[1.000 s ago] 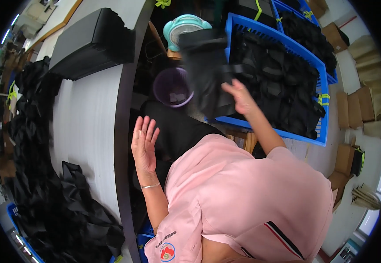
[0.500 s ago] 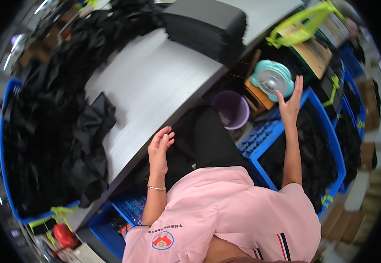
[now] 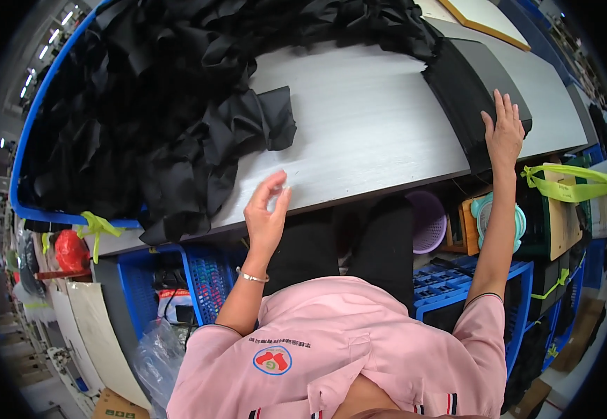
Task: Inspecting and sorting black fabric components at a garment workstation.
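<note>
Stack point(image 3: 467, 91): a neat pile of flat black cloth pieces at the table's right end, its near end reaching the front edge.
Right hand point(image 3: 504, 133): flat on the stack's near right corner, fingers spread and pressing down — nothing pinched.
Left hand point(image 3: 267, 213): raised just above the table's front edge, near the middle; fingers loosely curled, thumb and forefinger close together, holding nothing that I can make out.
Loose piece point(image 3: 265, 122): a crumpled black cloth lying on the table point(image 3: 366, 133) between the heap and the stack, well apart from both hands.
Heap point(image 3: 177, 91): a big tangle of the same black cloth filling the table's left side and far edge, spilling over the front edge at the left.
Handling: the cloth looks thin, soft and light; it should drape and slide — a single layer is best pinched at a corner or hem, while the stack is likely to shift unless pressed flat or lifted from beneath with both hands.
Under the table: a purple bin point(image 3: 429, 220), blue crates point(image 3: 457, 286) and a green strap point(image 3: 565, 181) at the right.
</note>
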Tool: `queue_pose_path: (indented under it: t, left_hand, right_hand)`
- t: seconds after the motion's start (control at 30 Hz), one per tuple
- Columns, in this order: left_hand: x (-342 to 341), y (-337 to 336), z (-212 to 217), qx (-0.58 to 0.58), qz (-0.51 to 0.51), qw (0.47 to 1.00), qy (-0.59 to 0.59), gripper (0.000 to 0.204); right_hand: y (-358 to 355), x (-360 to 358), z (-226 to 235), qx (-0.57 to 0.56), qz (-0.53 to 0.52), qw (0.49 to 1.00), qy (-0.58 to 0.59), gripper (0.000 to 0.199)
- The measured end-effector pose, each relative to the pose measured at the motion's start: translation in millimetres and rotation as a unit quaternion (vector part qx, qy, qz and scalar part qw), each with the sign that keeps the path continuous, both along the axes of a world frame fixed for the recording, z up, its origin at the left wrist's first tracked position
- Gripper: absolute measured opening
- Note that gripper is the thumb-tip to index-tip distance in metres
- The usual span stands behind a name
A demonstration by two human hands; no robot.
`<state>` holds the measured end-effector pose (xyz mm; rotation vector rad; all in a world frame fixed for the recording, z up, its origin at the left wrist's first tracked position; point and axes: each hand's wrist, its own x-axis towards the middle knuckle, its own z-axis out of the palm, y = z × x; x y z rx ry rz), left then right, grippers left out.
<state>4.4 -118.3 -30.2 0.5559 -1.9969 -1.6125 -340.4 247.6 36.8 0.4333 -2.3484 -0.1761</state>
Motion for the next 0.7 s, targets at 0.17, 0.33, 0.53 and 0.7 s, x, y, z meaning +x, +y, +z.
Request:
queue_pose_path:
  t: [0.17,0.33,0.53,0.7]
  left_hand:
    - [-54,-19,29,-0.281,0.120,0.948,0.091,0.028]
    - [-126,-62,30,-0.375,0.048,0.923,0.064,0.031]
    - [-129,-87,-18,-0.190,0.043,0.973,-0.120,0.030]
    - [-110,-58,-28,0.068,0.011,0.995,-0.079,0.019]
  right_hand:
    - [-24,-25,-4,0.023,-0.128,0.991,-0.017,0.059]
    - [-28,-26,-5,0.030,-0.135,0.990,-0.008,0.061]
    - [-38,25,-12,0.009,-0.092,0.995,0.024,0.064]
    - [-112,147,-38,-0.059,0.214,0.971,-0.087,0.047]
